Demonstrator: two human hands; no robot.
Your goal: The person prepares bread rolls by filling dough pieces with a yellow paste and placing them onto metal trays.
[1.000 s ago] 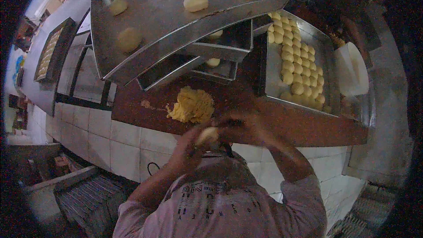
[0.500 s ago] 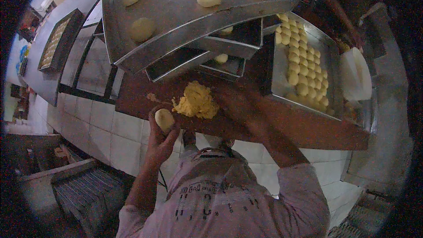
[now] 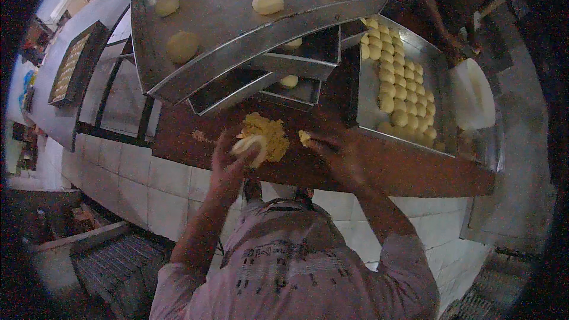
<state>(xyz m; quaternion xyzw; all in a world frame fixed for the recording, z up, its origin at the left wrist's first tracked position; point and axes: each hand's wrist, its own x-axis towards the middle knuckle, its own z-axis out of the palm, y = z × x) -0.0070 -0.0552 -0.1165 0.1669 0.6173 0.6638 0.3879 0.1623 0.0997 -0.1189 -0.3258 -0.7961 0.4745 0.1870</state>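
Observation:
My left hand [image 3: 225,165] is closed round a pale dough piece [image 3: 251,147], blurred by motion, at the near left side of a yellow crumbly mound [image 3: 268,133]. The mound sits on a reddish-brown work table [image 3: 296,171] and is partly hidden behind the dough. Right of the mound, my right hand [image 3: 336,155] pinches a small yellow lump [image 3: 304,137] at its fingertips. That lump has the mound's colour. A few crumbs [image 3: 200,136] lie on the table left of the mound.
Stacked metal trays [image 3: 261,41] overhang the far side of the table, the top one bearing several spaced dough balls [image 3: 268,2]. A tray at right [image 3: 409,142] holds tight rows of dough balls [image 3: 406,92], beside a white container [image 3: 472,96]. Another person's arm [image 3: 435,15] shows beyond.
My left hand has brought the dough piece rightward to the mound. My right hand, blurred earlier, now shows a yellow lump at its fingertips. The view has shifted slightly.

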